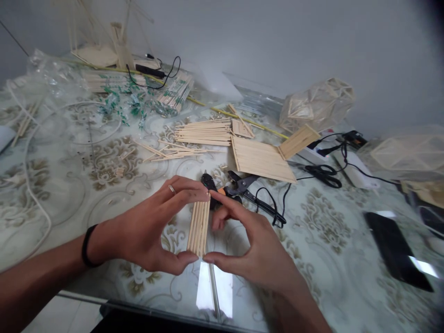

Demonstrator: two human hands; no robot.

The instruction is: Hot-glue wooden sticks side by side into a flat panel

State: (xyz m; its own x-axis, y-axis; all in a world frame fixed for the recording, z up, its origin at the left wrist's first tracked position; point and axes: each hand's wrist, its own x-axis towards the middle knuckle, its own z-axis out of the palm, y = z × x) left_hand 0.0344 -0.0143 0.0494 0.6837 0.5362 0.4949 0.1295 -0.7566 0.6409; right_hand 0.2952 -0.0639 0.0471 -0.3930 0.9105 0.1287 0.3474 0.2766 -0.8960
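A narrow panel of thin wooden sticks laid side by side lies on the glass tabletop between my hands. My left hand pinches its left side, thumb at the near end and fingers at the far end. My right hand pinches the right side the same way. A black wristband sits on my left wrist and a ring on one left finger. Just behind the panel lies a black and orange glue gun, partly hidden by my fingers.
Black pliers with a cord lie right of the glue gun. Behind are larger stick panels, loose stick bundles, scissors, a phone at right, wrapped stick models, and the table's near edge.
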